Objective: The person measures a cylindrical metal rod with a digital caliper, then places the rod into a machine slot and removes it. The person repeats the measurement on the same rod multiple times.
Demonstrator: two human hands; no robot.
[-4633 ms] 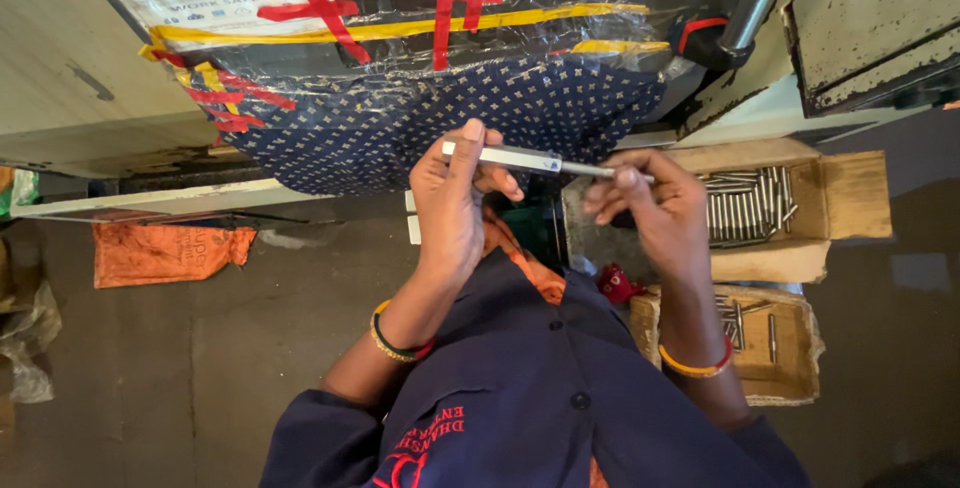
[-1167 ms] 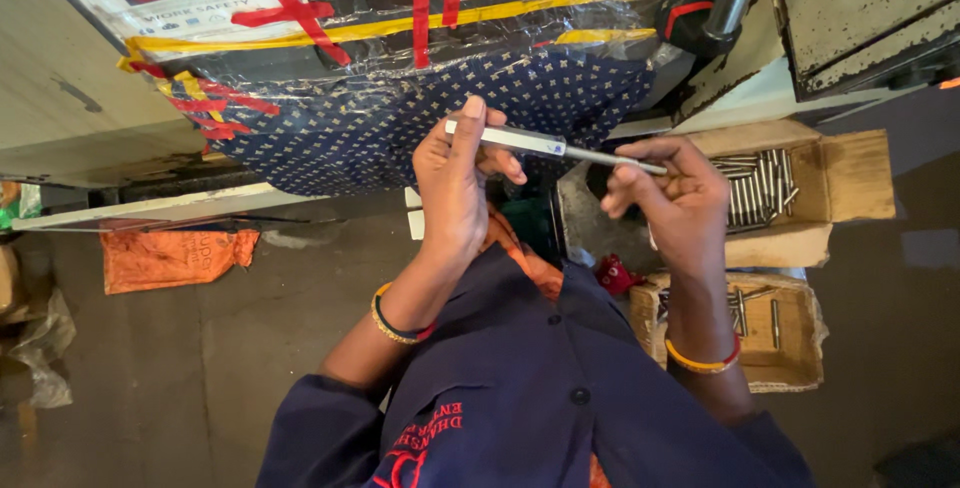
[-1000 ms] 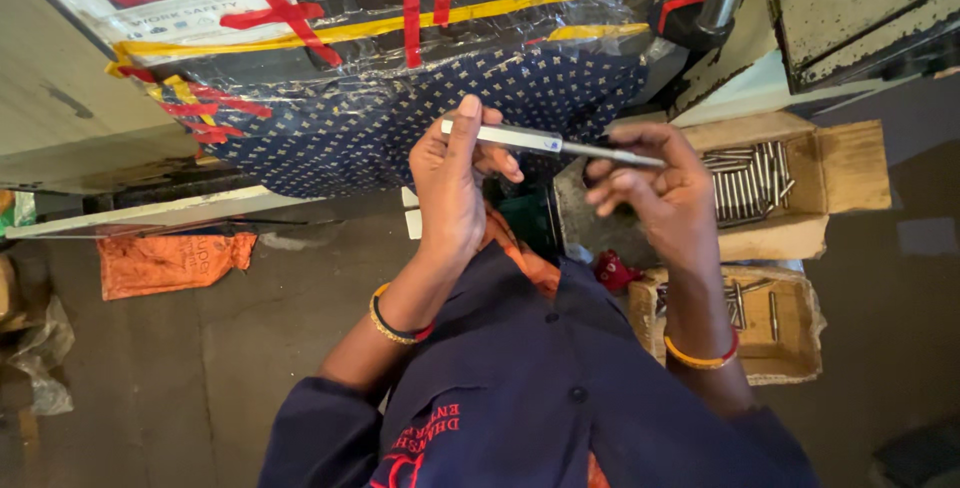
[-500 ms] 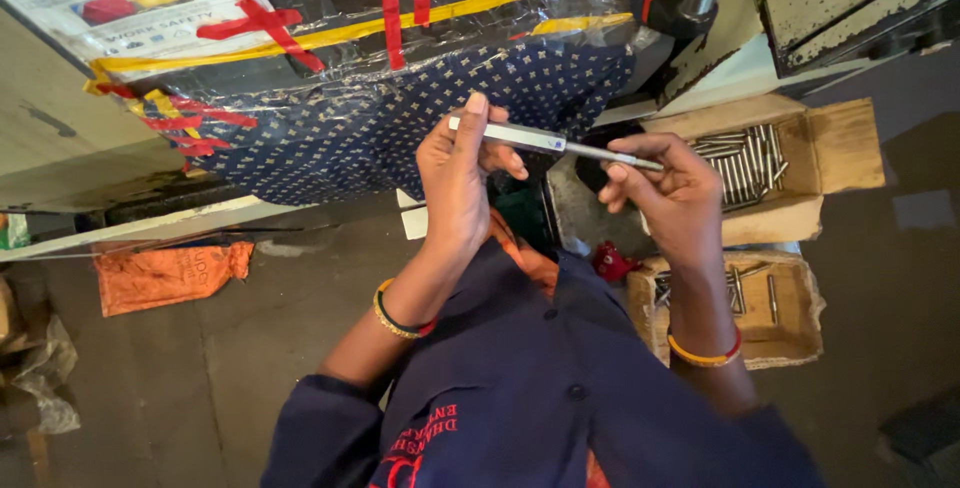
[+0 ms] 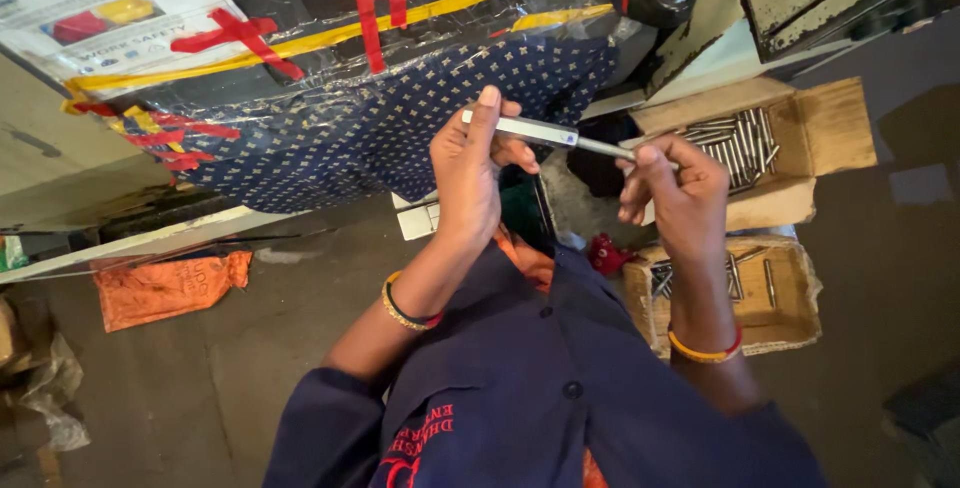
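Steel in both hands: the left hand (image 5: pixel 468 173) grips the flat silver body of a slim metal gauge (image 5: pixel 530 131), thumb raised along its side. The right hand (image 5: pixel 676 193) pinches the thin rod end projecting from that gauge, fingers closed on it. The tool is held level in the air, in front of the blue dotted cloth (image 5: pixel 400 118). Just beyond the right hand, an upper cardboard box (image 5: pixel 830 128) holds metal pins (image 5: pixel 735 143). A lower cardboard box (image 5: pixel 790 298) sits beside the right wrist.
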